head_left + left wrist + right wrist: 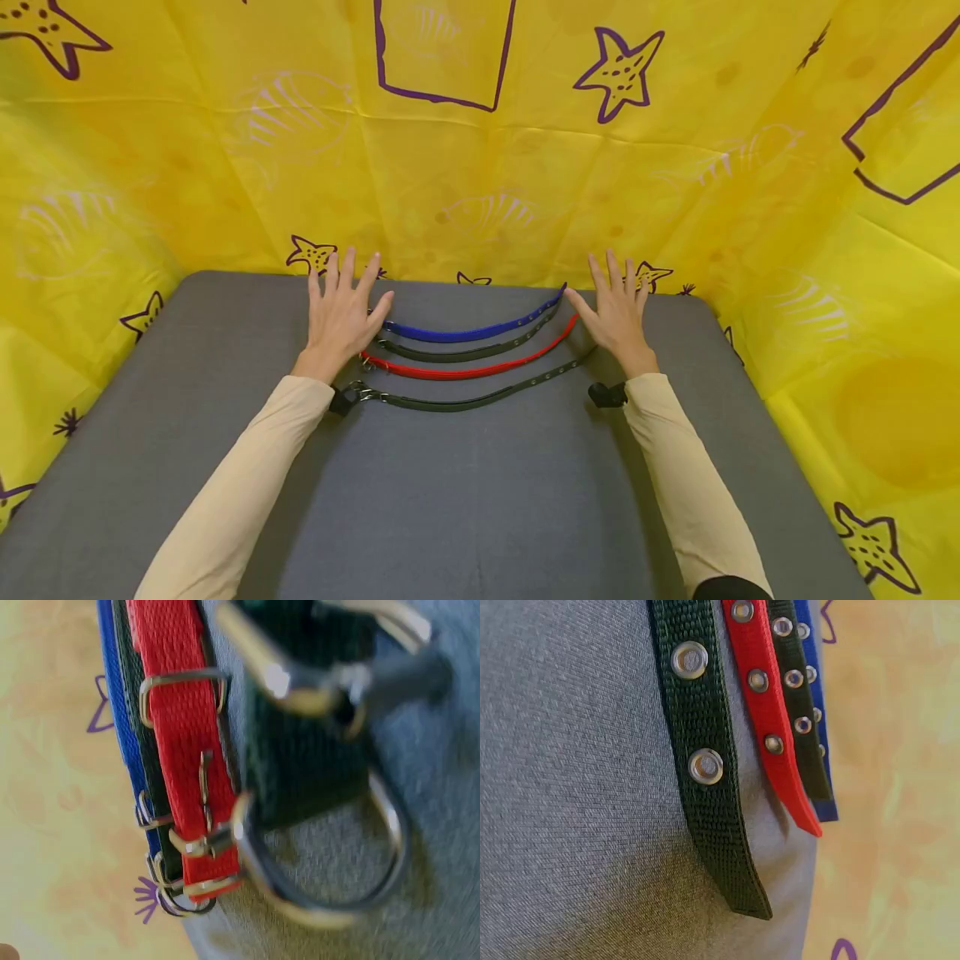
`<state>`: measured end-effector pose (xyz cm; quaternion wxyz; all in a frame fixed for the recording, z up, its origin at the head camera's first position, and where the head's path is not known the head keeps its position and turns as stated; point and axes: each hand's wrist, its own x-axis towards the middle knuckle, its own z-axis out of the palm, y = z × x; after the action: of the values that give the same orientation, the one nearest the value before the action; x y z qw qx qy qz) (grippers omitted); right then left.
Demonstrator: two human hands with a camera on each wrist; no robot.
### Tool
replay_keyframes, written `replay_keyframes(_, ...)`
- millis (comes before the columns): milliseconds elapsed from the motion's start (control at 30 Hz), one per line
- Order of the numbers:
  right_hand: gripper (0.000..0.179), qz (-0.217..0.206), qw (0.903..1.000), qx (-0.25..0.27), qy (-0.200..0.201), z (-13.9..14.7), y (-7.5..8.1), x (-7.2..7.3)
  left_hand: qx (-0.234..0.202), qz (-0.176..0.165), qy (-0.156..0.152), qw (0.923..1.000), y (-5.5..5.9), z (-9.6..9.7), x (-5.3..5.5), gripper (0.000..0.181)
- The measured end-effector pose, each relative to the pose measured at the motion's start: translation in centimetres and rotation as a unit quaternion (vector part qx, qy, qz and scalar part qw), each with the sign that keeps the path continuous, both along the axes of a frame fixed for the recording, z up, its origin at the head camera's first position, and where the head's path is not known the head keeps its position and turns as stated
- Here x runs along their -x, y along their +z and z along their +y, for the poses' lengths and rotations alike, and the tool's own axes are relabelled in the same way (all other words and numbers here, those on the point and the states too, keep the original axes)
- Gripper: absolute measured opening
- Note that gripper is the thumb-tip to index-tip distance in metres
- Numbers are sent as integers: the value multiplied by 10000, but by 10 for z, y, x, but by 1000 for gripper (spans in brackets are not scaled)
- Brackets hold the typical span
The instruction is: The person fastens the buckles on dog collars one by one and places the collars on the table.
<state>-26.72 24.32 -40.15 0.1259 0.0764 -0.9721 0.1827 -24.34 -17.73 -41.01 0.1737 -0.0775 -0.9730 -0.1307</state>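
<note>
Four buckled webbing collars lie side by side in shallow curves: a blue collar [450, 337] at the back, a dark green collar [450, 357], a red collar [465, 372], and a second dark green collar [450, 407] at the front. My left hand [339, 317] is spread flat at their buckle ends, thumb by the blue one. At the eyelet ends, my right hand [618, 317] has its fingers spread, thumb near the blue tip. Neither hand grips anything. The left wrist view shows a metal D-ring [322, 913] up close; the right wrist view shows metal eyelets [706, 766].
The collars lie on a grey cloth-covered table [465, 500]. Yellow sheeting [480, 167] printed with starfish and fish rises behind the table's back edge and along both sides. Small black devices [606, 395] sit at the wrists, close to the front collar's ends.
</note>
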Motion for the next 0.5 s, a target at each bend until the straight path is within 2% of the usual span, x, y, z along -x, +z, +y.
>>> replay_keyframes(267,78,92,9994,302,131,3,-3,-12,-222,-151,-166,9995,-1,8,-10,65)
replay_keyframes(500,77,-59,9987,460,196,6,-4,-27,-488,-482,-369,9970,0,9,-23,66)
